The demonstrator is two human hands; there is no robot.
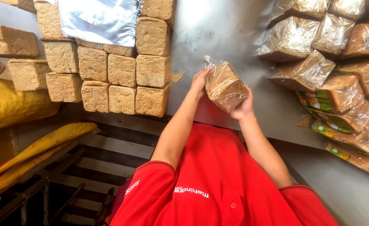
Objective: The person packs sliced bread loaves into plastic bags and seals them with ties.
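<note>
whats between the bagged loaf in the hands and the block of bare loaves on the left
Head view: mostly bare steel table, with one small bread scrap beside the bare loaves. The left hand grips the bagged loaf on that side.

Grey steel table (218, 29) — striped floor (109, 155), yellow cloth (12, 106)

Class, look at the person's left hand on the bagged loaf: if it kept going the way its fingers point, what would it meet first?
The left hand points up the steel table; past the bagged loaf the way looks free, though depth is unclear.
</note>
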